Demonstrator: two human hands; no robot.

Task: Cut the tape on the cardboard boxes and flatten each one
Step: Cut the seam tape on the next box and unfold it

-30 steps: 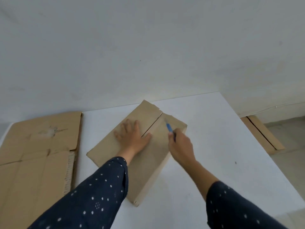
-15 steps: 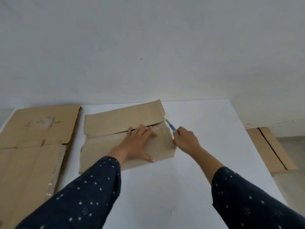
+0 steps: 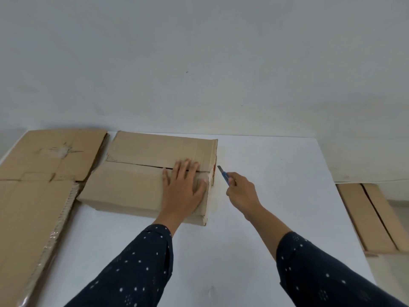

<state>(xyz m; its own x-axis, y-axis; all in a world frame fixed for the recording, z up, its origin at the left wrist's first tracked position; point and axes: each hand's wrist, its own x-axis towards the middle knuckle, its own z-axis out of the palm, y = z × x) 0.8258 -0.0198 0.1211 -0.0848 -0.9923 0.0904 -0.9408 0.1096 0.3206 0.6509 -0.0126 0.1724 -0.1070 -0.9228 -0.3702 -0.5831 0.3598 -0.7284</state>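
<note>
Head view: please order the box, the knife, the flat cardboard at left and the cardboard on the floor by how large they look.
1. flat cardboard, partly cut off by the frame
2. box
3. floor cardboard; it lies lower and farther, so its true size is unsure
4. knife

The white bench [image 3: 265,196] carries two things — a cardboard box [image 3: 132,189] at its middle, flattened cardboard [image 3: 33,196] at its left edge.

Left hand [image 3: 181,189] flat on cardboard box [image 3: 137,187]; right hand [image 3: 242,190] grips blue cutter [image 3: 224,175] beside it.
</note>
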